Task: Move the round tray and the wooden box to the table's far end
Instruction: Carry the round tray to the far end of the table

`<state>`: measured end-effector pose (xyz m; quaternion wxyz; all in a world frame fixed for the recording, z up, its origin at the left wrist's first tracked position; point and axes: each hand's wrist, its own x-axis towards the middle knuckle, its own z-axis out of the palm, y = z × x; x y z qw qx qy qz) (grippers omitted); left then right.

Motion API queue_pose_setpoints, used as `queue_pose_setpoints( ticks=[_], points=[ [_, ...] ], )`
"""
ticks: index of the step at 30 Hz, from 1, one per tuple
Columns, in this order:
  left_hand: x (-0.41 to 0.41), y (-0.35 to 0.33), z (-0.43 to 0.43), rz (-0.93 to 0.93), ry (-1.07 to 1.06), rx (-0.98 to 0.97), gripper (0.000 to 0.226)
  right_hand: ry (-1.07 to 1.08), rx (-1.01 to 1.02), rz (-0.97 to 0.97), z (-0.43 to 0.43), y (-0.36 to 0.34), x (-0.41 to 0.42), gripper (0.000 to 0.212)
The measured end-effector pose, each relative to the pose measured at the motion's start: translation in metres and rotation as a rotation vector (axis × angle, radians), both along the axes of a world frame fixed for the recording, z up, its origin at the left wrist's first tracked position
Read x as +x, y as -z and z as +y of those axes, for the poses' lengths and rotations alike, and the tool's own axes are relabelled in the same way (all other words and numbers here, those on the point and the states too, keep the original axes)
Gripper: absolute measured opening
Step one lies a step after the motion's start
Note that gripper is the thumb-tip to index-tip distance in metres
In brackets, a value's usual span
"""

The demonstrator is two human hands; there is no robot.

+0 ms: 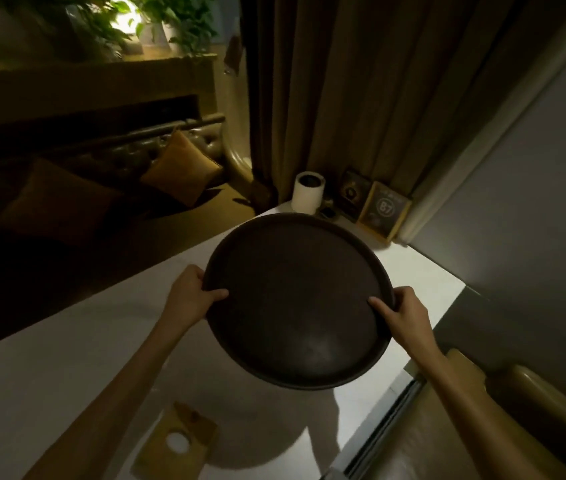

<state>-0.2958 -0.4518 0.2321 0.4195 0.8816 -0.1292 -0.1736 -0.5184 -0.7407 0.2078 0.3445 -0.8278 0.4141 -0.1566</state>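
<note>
A large dark round tray point(297, 299) hangs in the air above the white table point(66, 348), casting a shadow on the tabletop below it. My left hand point(191, 296) grips its left rim with the thumb on the inside. My right hand point(401, 315) grips the right rim the same way. The wooden box point(174, 441), with a white round opening in its top, lies on the table near the front edge, below the tray and between my forearms.
At the table's far end stand a white cylinder point(307, 192), a dark framed card point(352, 194) and a wood-framed sign point(383, 209). A curtain hangs behind them. A sofa with cushions point(181, 166) is to the left, a grey wall to the right.
</note>
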Motion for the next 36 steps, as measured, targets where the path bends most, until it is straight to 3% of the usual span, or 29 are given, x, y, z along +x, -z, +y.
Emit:
queue_pose_setpoints(
  ticks=[9, 16, 26, 30, 31, 34, 36],
  points=[
    [0.034, 0.085, -0.170, 0.006, 0.007, 0.119, 0.042, 0.061, 0.000, 0.026, -0.148, 0.048, 0.025, 0.041],
    [0.078, 0.149, -0.309, 0.066, 0.028, 0.262, 0.069, 0.065, 0.040, 0.099, -0.278, 0.115, 0.081, 0.044],
    [0.148, 0.229, -0.424, 0.142, 0.054, 0.388, 0.070, 0.107, 0.207, 0.279, -0.382, 0.211, 0.161, 0.048],
    [0.172, 0.269, -0.454, 0.126, 0.084, 0.360, 0.101, 0.128, 0.246, 0.323, -0.410, 0.243, 0.186, 0.047],
    [0.177, 0.277, -0.460, 0.146, 0.081, 0.368, 0.101, 0.136, 0.252, 0.335, -0.415, 0.250, 0.191, 0.047],
    [0.187, 0.297, -0.472, 0.183, 0.072, 0.413, 0.065, 0.141, 0.263, 0.367, -0.426, 0.267, 0.203, 0.047],
    [0.191, 0.309, -0.475, 0.183, 0.068, 0.427, 0.062, 0.141, 0.275, 0.383, -0.429, 0.275, 0.208, 0.048]
  ],
)
